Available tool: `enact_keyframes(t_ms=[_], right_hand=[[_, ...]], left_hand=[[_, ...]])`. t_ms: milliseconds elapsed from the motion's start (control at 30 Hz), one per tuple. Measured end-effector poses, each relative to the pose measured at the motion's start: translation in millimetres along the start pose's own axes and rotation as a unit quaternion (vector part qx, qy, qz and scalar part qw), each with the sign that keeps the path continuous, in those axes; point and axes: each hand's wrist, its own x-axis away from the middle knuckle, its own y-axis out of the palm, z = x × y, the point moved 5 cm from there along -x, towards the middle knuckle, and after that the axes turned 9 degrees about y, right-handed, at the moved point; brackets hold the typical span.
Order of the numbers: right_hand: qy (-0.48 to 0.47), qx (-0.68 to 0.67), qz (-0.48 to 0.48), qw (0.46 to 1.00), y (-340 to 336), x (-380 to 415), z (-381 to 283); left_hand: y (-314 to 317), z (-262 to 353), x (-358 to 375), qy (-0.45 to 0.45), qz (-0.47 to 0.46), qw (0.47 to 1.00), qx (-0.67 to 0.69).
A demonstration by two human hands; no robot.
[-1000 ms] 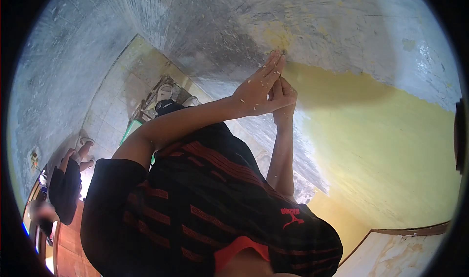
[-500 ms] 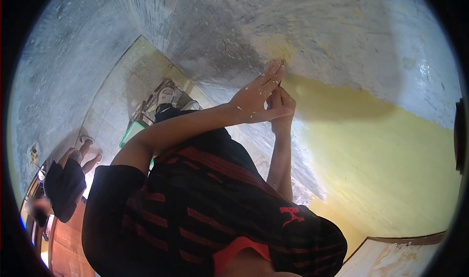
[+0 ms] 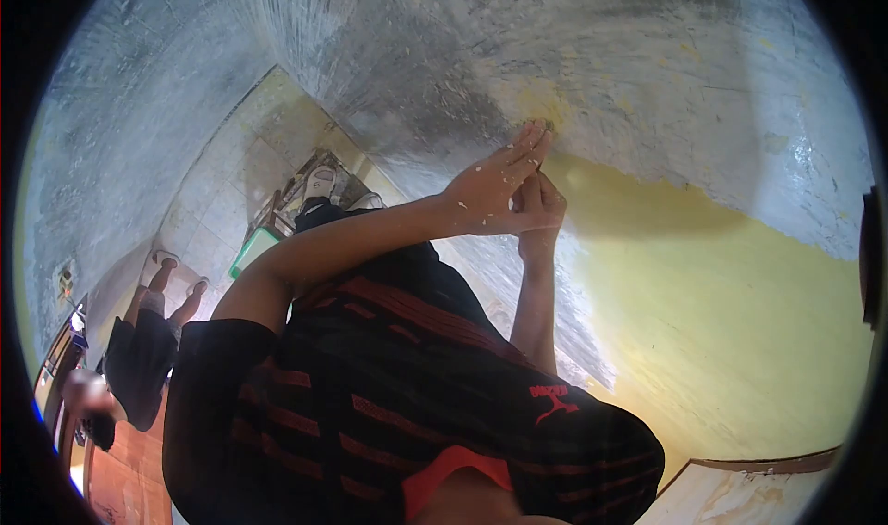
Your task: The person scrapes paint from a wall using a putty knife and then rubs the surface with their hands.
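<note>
My left hand [image 3: 495, 187], speckled with pale flecks, reaches across with its fingers straight and close together. Its fingertips lie at a yellowish patch on the grey, rough part of the wall [image 3: 638, 81]. Just below, my right hand [image 3: 541, 206] is closed, its fingers curled near the left palm. A thin dark edge shows between the two hands; most of whatever the right hand holds is hidden. Both hands are close to the ragged border where the grey surface meets the yellow part of the wall [image 3: 721, 284].
Below, a foot in a pale shoe [image 3: 320, 183] rests on a wooden support [image 3: 277, 201] beside a green-edged item [image 3: 252, 250]. Another person [image 3: 139, 358] in dark clothes stands on the tiled floor [image 3: 199, 206] at the left. A brown-edged panel [image 3: 758, 488] is at lower right.
Both hands have shifted slightly right and down in the picture, still together at the wall. The other person at the left has shifted a little rightward in view.
</note>
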Motion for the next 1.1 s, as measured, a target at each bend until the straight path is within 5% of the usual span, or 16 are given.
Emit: enact_keyframes(t_ms=[367,467,600,833,1100], right_hand=[[-0.056,-0.018,-0.002,0.998,9,-5,-7],[0.032,-0.003,0.027,0.999,12,6,-13],[-0.021,0.015,-0.005,1.000,10,1,-25],[0.087,0.036,0.023,0.995,4,14,-25],[0.065,0.005,0.015,0.998,15,4,-16]], left_hand=[[-12,-8,-4,-0.010,-0.003,1.000,0.008],[-10,-6,-4,-0.033,-0.022,0.999,0.012],[-13,-3,-5,-0.038,-0.008,0.999,0.006],[-11,-3,-4,-0.065,-0.061,0.996,0.026],[-14,-4,-9,-0.062,-0.024,0.998,0.018]])
